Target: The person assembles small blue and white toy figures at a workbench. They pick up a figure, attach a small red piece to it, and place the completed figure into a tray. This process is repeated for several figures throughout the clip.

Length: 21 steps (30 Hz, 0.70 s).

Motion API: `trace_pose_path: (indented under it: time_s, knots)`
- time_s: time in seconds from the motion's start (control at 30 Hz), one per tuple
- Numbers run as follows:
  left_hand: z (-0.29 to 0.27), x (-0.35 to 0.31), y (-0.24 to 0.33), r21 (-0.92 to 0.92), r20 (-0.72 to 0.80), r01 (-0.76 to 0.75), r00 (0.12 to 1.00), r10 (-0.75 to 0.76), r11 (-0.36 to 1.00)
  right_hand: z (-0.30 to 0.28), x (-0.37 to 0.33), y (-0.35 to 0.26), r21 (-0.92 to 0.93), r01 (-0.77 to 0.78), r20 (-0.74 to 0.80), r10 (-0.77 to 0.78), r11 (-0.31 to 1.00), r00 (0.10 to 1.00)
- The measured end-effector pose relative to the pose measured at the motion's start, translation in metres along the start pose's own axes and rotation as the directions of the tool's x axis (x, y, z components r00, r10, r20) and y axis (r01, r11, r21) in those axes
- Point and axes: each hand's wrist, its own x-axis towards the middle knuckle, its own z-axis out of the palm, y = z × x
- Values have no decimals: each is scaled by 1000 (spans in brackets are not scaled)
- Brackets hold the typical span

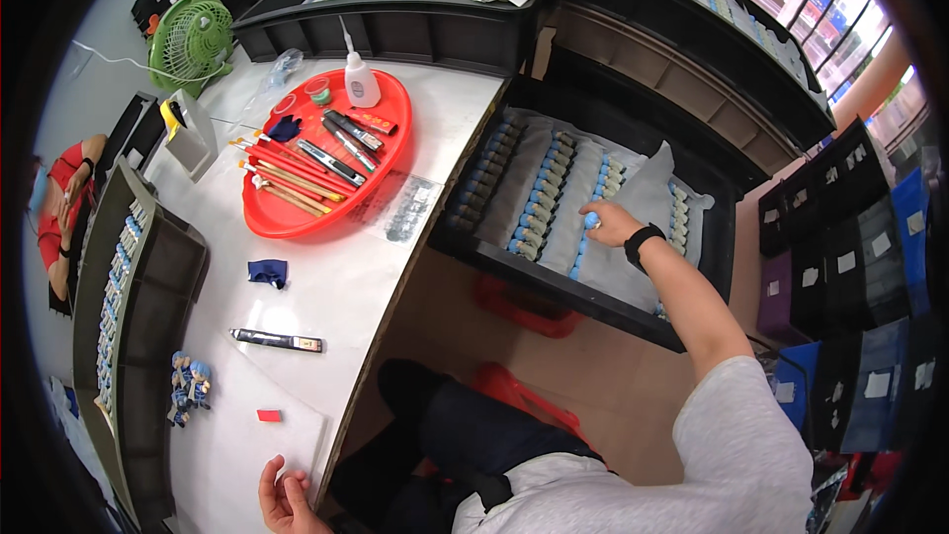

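Observation:
My right hand (615, 226), reaching out over the black crate (494, 255), pinches a small blue-topped figurine (592, 221). Rows of similar blue-and-pale figurines (539, 200) lie below it, between strips of white sheet (563, 213). My left hand (284, 500) rests at the near edge of the white table, its fingers loosely bent and apart, with nothing visible in them. Closest to it on the table is a little red piece (269, 415). Beyond that stand several blue-haired figurines (189, 388) and a capped pen or marker (277, 340).
A red tray (297, 224) holds brushes, pens and a white squeeze bottle (362, 84). A dark blue cloth scrap (267, 273) lies nearer. Crates stand at left, back and right, one filled with figurines (117, 287). A green fan (190, 43) and another person (69, 198) are far left.

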Motion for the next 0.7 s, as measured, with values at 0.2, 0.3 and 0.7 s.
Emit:
trace_pose_path:
  time_s: [0.2,0.3,0.7]
  knots:
    - [0,1,2,-23,0,9,1000,-9,1000,2,13,0,-256,-158,115,193,954,974]
    - [-1,0,-1,-17,-16,13,1000,-13,1000,-22,-3,-1,-205,-212,23,221,956,975]
    - [2,-2,2,25,-18,3,1000,-2,1000,-135,-138,99,-210,-518,-220,476,829,851]
